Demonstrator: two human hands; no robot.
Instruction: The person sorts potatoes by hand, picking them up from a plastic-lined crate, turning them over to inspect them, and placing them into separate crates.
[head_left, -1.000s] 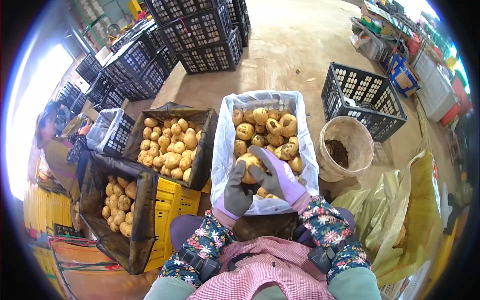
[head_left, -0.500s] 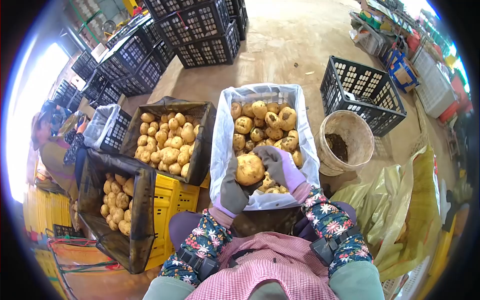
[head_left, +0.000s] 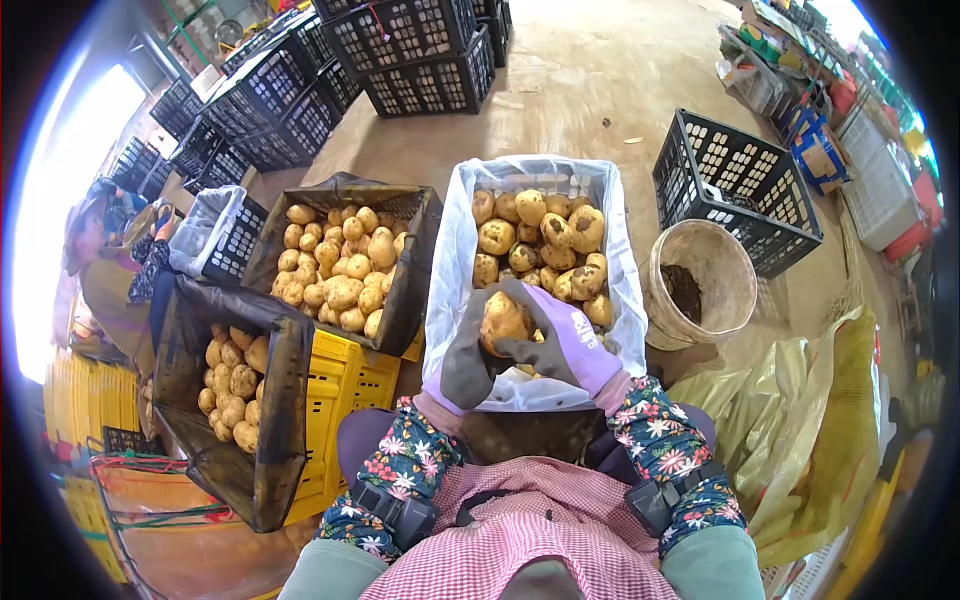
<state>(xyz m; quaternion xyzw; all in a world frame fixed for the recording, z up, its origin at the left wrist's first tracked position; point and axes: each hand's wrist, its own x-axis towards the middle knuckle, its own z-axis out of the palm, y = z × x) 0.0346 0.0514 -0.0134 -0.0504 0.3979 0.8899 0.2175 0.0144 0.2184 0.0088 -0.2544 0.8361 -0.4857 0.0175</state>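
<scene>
**One potato (head_left: 503,322) cupped over the white-lined crate (head_left: 448,260)**

The white-lined crate sits directly in front of the person, with loose potatoes (head_left: 556,230) inside, several marked by dark patches. A black-lined crate (head_left: 418,235), also holding potatoes, stands just beside it on the left; a pale bucket (head_left: 665,312) stands close on the right. Working above the liner seems sound: a slip there should mean only a short drop.

The left hand (head_left: 462,362) and right hand (head_left: 570,345), both gloved, hold the potato between them at the crate's near end. Light, even pressure from both sides should serve best, turning it with small finger movements; hard squeezing could bruise it.

The fingers of both hands are curled in a grasp, parted about as wide as the potato. The right fingers arch over its far side, the thumb against its near edge. The left fingertips are partly hidden, so I cannot tell exactly where they press.
</scene>
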